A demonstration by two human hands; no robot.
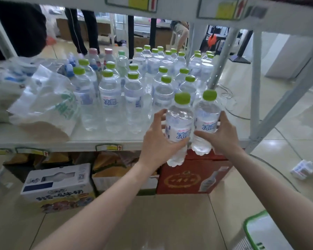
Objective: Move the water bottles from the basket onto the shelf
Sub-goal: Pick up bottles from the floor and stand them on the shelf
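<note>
Okay, I see two green-capped water bottles in front of the shelf's front edge: left hand wraps the left bottle, right hand wraps the right bottle, both upright, touching. Roughly two dozen more stand on the white shelf beside a plastic bag. Basket corner bottom right, tiled floor, three cartons below.

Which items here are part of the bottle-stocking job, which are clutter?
Job: two held water bottles, left hand, right hand, shelf, basket.
Clutter: plastic bag, red carton, white box.
</note>
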